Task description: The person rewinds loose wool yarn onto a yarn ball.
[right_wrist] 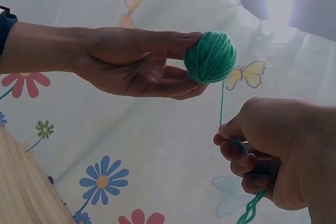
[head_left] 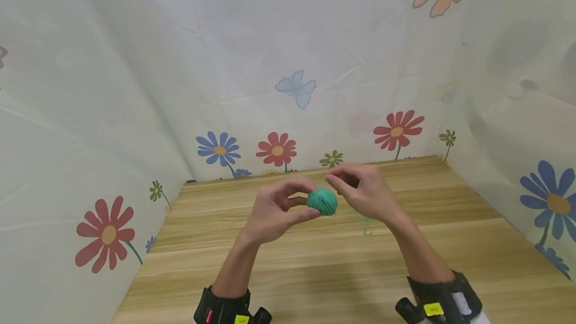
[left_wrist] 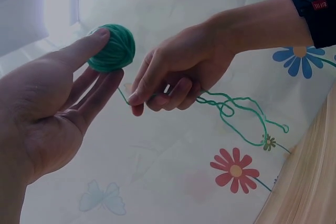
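Observation:
A small ball of green yarn [head_left: 322, 201] is held above the table between the thumb and fingers of my left hand [head_left: 279, 209]. To its right, my right hand [head_left: 364, 191] pinches the strand coming off the ball. In the right wrist view, this short strand [right_wrist: 222, 103] runs taut from the ball [right_wrist: 211, 57] down to the right thumb and forefinger. The strand passes through the curled right fingers, and a loose, looped yarn tail [left_wrist: 244, 111] hangs out beyond that hand in the left wrist view.
Below both hands lies a wood-grain table [head_left: 306, 264]. Pale curtains printed with flowers and butterflies [head_left: 297, 89] enclose its back and sides. Each wrist wears a black strap [head_left: 443, 296] with a camera.

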Available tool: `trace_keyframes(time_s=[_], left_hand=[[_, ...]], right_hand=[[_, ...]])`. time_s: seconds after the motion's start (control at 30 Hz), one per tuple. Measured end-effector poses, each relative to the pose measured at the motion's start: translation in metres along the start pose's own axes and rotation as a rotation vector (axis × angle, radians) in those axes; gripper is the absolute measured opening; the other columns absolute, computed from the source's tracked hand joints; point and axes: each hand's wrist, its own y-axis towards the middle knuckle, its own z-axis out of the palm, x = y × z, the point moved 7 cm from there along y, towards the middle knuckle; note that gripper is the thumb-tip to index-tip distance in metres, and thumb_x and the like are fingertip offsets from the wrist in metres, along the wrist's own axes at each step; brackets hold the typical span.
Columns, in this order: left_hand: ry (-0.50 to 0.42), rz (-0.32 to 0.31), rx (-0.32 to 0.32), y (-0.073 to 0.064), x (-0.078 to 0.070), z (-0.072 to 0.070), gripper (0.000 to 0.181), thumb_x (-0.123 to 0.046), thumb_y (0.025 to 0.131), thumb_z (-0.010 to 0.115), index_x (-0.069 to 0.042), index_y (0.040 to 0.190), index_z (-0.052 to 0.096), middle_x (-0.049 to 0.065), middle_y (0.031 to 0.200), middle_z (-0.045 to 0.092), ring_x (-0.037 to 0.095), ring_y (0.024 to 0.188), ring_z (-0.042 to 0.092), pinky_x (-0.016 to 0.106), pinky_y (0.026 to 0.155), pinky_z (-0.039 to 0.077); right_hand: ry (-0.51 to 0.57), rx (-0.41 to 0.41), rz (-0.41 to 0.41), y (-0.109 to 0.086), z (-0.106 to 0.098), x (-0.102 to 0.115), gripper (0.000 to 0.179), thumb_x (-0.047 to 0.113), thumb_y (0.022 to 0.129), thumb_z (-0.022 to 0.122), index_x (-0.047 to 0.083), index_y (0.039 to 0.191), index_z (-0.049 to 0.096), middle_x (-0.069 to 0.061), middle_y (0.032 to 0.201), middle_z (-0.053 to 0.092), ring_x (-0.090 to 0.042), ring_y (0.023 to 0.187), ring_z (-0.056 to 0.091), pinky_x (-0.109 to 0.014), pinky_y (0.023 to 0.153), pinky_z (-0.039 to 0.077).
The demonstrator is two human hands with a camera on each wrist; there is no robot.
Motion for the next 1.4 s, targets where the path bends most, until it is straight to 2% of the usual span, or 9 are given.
trace_keyframes(time_s=[0.13,0.3,0.43,0.57,0.77,0.9,1.03,1.2,1.4], left_hand=[[0.008,0.014,-0.067,0.0,0.002,-0.007,0.036,0.013,0.085,0.076,0.014,0.118,0.062,0.027,0.112,0.062,0.035,0.105,0.064,0.052,0.088,0.062],[0.081,0.015,-0.185,0.002,-0.005,-0.014,0.04,0.022,0.082,0.073,0.014,0.12,0.062,0.027,0.112,0.064,0.037,0.105,0.065,0.051,0.091,0.06],[0.166,0.001,-0.253,0.004,-0.01,-0.018,0.04,0.024,0.08,0.073,0.015,0.118,0.063,0.028,0.112,0.065,0.035,0.106,0.066,0.05,0.092,0.06],[0.239,-0.022,-0.27,0.004,-0.01,-0.02,0.038,0.021,0.08,0.075,0.014,0.116,0.064,0.026,0.111,0.065,0.031,0.105,0.067,0.05,0.09,0.061],[0.295,-0.027,-0.245,0.004,-0.009,-0.017,0.036,0.019,0.08,0.077,0.014,0.114,0.066,0.024,0.111,0.065,0.029,0.104,0.068,0.049,0.089,0.062],[0.308,-0.039,-0.218,0.004,-0.009,-0.015,0.037,0.018,0.079,0.079,0.014,0.114,0.066,0.024,0.11,0.066,0.028,0.103,0.068,0.046,0.089,0.063],[0.303,-0.05,-0.185,0.004,-0.008,-0.013,0.037,0.018,0.079,0.079,0.013,0.113,0.067,0.022,0.109,0.067,0.026,0.101,0.068,0.046,0.088,0.063],[0.268,-0.066,-0.11,0.004,-0.005,-0.009,0.034,0.018,0.079,0.079,0.012,0.111,0.068,0.021,0.106,0.068,0.026,0.099,0.068,0.047,0.088,0.063],[0.229,-0.087,-0.022,0.004,-0.004,-0.002,0.037,0.017,0.078,0.08,0.011,0.113,0.068,0.02,0.109,0.067,0.025,0.1,0.067,0.046,0.089,0.063]], right_hand=[[0.005,0.112,-0.05,-0.001,0.01,0.001,0.008,0.009,0.097,0.071,0.012,0.096,0.079,0.003,0.066,0.059,-0.01,0.053,0.048,-0.018,0.044,0.039],[0.024,0.249,-0.137,-0.004,0.022,0.01,0.013,0.012,0.097,0.073,0.017,0.084,0.073,0.008,0.061,0.051,-0.006,0.052,0.045,-0.017,0.044,0.037],[0.044,0.313,-0.171,-0.007,0.024,0.02,0.008,0.014,0.097,0.073,0.018,0.092,0.077,0.009,0.062,0.052,-0.004,0.052,0.045,-0.016,0.045,0.037],[0.096,0.323,-0.176,-0.01,0.019,0.028,0.01,0.01,0.097,0.072,0.017,0.099,0.079,0.009,0.064,0.052,-0.005,0.052,0.045,-0.016,0.044,0.037],[0.218,0.257,-0.244,-0.014,0.005,0.041,0.018,-0.001,0.094,0.072,0.014,0.102,0.078,0.006,0.066,0.055,-0.007,0.051,0.047,-0.019,0.04,0.039],[0.25,0.215,-0.242,-0.014,-0.002,0.044,0.022,-0.007,0.093,0.071,0.012,0.102,0.078,0.005,0.069,0.058,-0.007,0.052,0.047,-0.019,0.04,0.04],[0.251,0.195,-0.212,-0.013,-0.004,0.042,0.021,-0.008,0.093,0.07,0.009,0.102,0.077,0.005,0.069,0.057,-0.008,0.053,0.046,-0.021,0.04,0.038],[0.247,0.162,-0.199,-0.011,-0.005,0.039,0.019,-0.009,0.092,0.071,0.005,0.104,0.077,0.004,0.07,0.059,-0.01,0.053,0.045,-0.026,0.04,0.037],[0.18,0.105,-0.2,-0.008,-0.007,0.041,0.019,-0.012,0.088,0.073,0.001,0.101,0.076,0.004,0.07,0.059,-0.008,0.054,0.046,-0.023,0.041,0.038]])
